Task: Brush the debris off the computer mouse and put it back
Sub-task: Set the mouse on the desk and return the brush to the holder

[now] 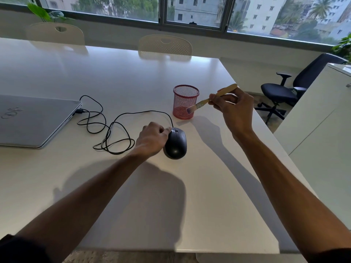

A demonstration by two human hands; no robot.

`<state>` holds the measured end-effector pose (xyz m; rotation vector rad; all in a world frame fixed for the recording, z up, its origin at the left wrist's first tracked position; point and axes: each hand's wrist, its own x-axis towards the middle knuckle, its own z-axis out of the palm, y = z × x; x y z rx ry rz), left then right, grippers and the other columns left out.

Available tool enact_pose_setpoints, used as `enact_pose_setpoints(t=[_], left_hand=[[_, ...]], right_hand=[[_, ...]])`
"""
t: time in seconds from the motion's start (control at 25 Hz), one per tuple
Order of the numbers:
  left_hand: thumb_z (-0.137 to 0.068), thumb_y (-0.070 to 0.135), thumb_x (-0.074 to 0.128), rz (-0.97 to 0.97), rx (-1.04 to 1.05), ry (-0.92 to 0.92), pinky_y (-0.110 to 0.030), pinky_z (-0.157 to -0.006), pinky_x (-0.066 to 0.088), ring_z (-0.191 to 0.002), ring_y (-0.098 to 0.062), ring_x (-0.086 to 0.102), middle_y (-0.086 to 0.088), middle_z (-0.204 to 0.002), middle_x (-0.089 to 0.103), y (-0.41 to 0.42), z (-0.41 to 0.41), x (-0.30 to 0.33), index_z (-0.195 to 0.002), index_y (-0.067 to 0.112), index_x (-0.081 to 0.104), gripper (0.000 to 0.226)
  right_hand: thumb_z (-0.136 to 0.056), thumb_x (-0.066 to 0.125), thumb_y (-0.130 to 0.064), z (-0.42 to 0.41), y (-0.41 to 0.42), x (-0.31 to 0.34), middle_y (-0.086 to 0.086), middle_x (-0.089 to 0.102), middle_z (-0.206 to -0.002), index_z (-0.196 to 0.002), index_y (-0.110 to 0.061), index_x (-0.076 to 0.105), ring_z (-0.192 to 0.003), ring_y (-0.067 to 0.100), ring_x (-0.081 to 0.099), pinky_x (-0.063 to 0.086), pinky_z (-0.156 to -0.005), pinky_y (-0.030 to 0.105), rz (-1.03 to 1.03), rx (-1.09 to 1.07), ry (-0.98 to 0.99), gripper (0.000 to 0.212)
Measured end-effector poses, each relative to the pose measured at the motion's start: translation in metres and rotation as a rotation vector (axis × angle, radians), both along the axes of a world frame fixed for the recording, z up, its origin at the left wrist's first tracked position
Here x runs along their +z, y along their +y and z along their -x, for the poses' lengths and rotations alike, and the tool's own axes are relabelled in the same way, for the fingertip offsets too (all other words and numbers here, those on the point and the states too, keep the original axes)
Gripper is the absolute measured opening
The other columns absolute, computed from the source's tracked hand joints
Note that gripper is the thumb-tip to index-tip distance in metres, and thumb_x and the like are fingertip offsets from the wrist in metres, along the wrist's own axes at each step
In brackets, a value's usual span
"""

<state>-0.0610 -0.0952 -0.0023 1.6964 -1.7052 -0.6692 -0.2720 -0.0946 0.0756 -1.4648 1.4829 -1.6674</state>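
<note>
Head view: the left hand (152,138) rests against the mouse (175,143) on the surface (209,177), fingers curled at its side. The right hand (234,109) pinches a brush (212,98) above the red mesh cup (185,101). Best steady the mouse, then sweep bristles lightly away from the body.

An office meeting room, seen from a seat at a long white table (95,76). A closed silver laptop (32,120) lies on it with a wired black computer mouse (176,143) plugged in and a red mesh pen holder (185,101) nearby. Pale perforated chairs (165,45) line the far side, a black swivel office chair (284,90) stands by a white cabinet (313,130), and wide windows (193,10) face apartment blocks.
</note>
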Motion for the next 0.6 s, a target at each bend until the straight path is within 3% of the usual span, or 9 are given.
enact_pose_setpoints(t=[0.16, 0.36, 0.48, 0.6], left_hand=[[-0.097, 0.042, 0.054, 0.016, 0.005, -0.005, -0.033, -0.063, 0.040, -0.071, -0.031, 0.058, -0.007, -0.065, 0.059, 0.000, 0.000, -0.001, -0.061, 0.012, 0.060, 0.047], [-0.096, 0.047, 0.052, 0.042, 0.019, -0.001, -0.036, -0.072, 0.048, -0.083, -0.035, 0.065, -0.012, -0.077, 0.068, 0.001, 0.000, -0.005, -0.071, 0.012, 0.069, 0.046], [-0.091, 0.063, 0.049, 0.028, 0.008, 0.007, -0.035, -0.069, 0.046, -0.081, -0.031, 0.067, -0.007, -0.073, 0.067, 0.003, 0.002, -0.005, -0.069, 0.014, 0.067, 0.057], [-0.066, 0.085, 0.057, -0.030, -0.076, -0.037, -0.035, -0.072, 0.053, -0.077, -0.019, 0.066, -0.002, -0.078, 0.071, 0.006, 0.004, -0.002, -0.083, 0.015, 0.071, 0.072]], right_hand=[[-0.087, 0.079, -0.014, -0.001, -0.001, 0.000, 0.016, 0.076, -0.095, -0.102, 0.003, 0.071, -0.080, 0.025, 0.078, 0.064, -0.083, 0.037, 0.007, -0.006, 0.010, 0.025], [-0.087, 0.078, -0.014, -0.001, -0.003, -0.002, 0.016, 0.076, -0.097, -0.103, 0.003, 0.071, -0.081, 0.025, 0.078, 0.064, -0.083, 0.036, 0.012, -0.007, 0.010, 0.025], [-0.088, 0.077, -0.014, -0.002, -0.006, -0.002, 0.017, 0.076, -0.098, -0.103, 0.003, 0.070, -0.082, 0.026, 0.078, 0.063, -0.084, 0.037, 0.011, -0.009, 0.014, 0.024], [-0.087, 0.078, -0.013, -0.004, -0.011, -0.001, 0.017, 0.076, -0.098, -0.102, 0.003, 0.070, -0.082, 0.026, 0.078, 0.063, -0.084, 0.038, 0.012, -0.010, 0.008, 0.023]])
